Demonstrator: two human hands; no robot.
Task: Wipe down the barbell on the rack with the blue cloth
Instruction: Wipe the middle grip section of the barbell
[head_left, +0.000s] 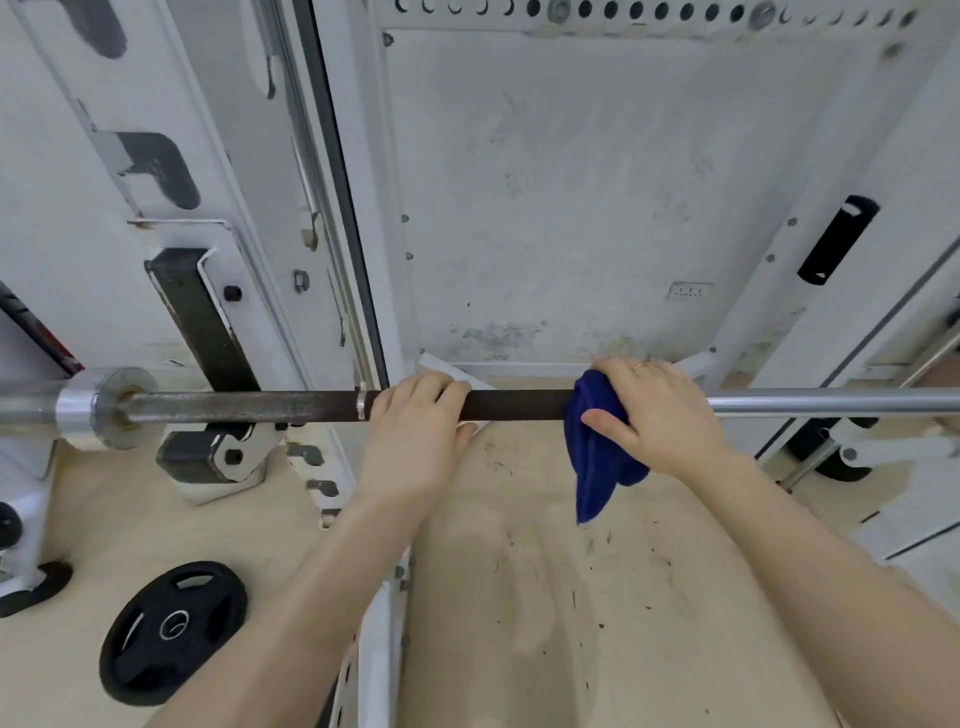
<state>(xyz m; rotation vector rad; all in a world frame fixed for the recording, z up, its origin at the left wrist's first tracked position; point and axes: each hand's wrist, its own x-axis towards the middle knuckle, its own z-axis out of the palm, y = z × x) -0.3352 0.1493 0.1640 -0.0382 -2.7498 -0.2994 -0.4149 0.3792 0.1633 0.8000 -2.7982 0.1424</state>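
The barbell runs left to right across the view, dark and rusty in the middle and shiny steel toward both ends. It rests on a black hook of the white rack at the left. My left hand grips the dark shaft just right of a small collar ring. My right hand holds the blue cloth wrapped over the shaft where the dark part meets the shiny part. The cloth's loose end hangs below the bar.
A black weight plate lies on the beige floor at the lower left. White rack uprights stand behind the bar, with another frame and black wheels at the right. Dark specks dot the floor under the bar.
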